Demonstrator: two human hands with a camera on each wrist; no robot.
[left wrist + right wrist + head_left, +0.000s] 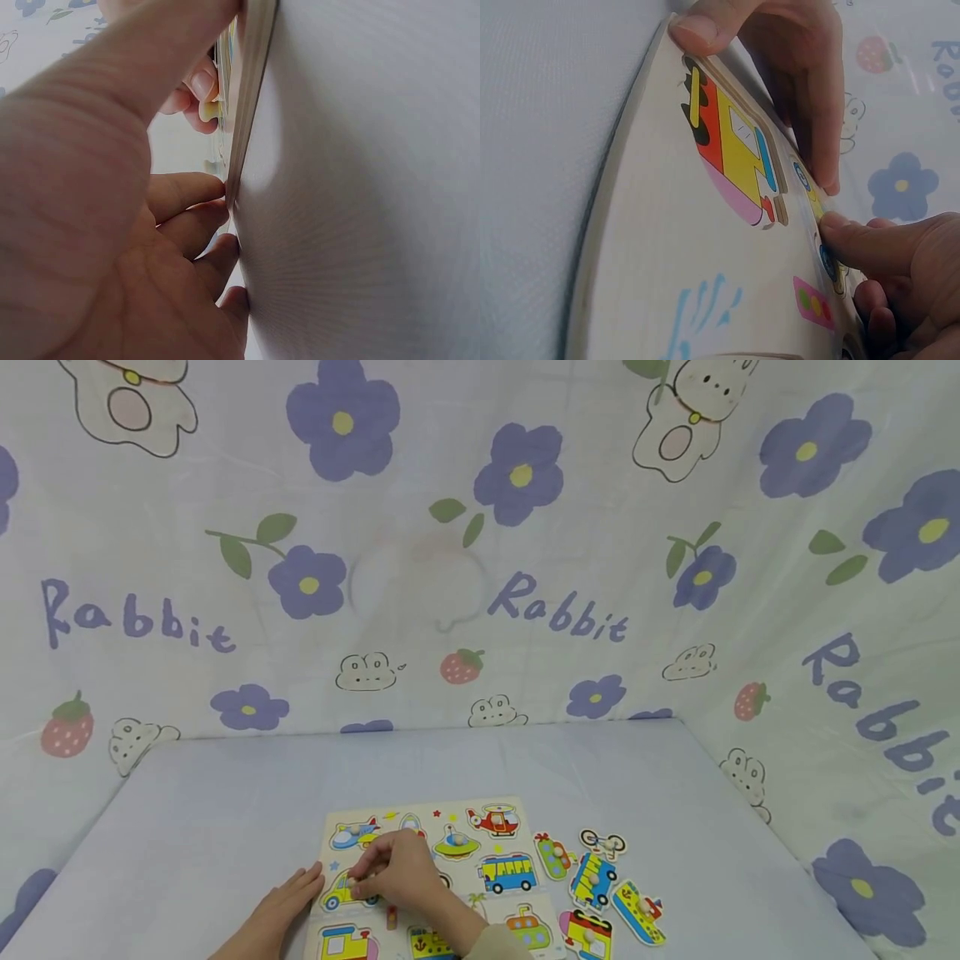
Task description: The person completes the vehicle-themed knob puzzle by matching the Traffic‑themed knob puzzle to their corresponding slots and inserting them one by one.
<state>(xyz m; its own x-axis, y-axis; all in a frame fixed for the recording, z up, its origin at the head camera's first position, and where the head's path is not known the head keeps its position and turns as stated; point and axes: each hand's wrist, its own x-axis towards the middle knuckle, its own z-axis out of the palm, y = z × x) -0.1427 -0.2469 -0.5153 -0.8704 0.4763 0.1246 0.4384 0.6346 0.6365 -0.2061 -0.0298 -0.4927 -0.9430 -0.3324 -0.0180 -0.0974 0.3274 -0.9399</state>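
A wooden knob puzzle board [341, 817] lies at the front of the table. My right hand [405, 870] reaches over it, pinching the small knob of a yellow car piece [337, 893] between thumb and fingers. The car lies over the board's left side, partly hidden by those fingers. In the left wrist view the pale yellow knob [209, 111] shows at the right fingertips. My left hand [283, 902] rests at the board's left edge, fingers extended, fingertips against its side. The right wrist view shows the left thumb [697, 31] at the board's corner, near the train picture [735, 150].
Plane [352, 835], saucer [456, 845] and helicopter [497, 821] pieces with knobs sit in the board. To its right lie loose pieces: a green submarine [553, 858], a bicycle [602, 842], a blue bus [591, 883], a ship [637, 912] and a train [588, 937]. Printed curtains surround the table.
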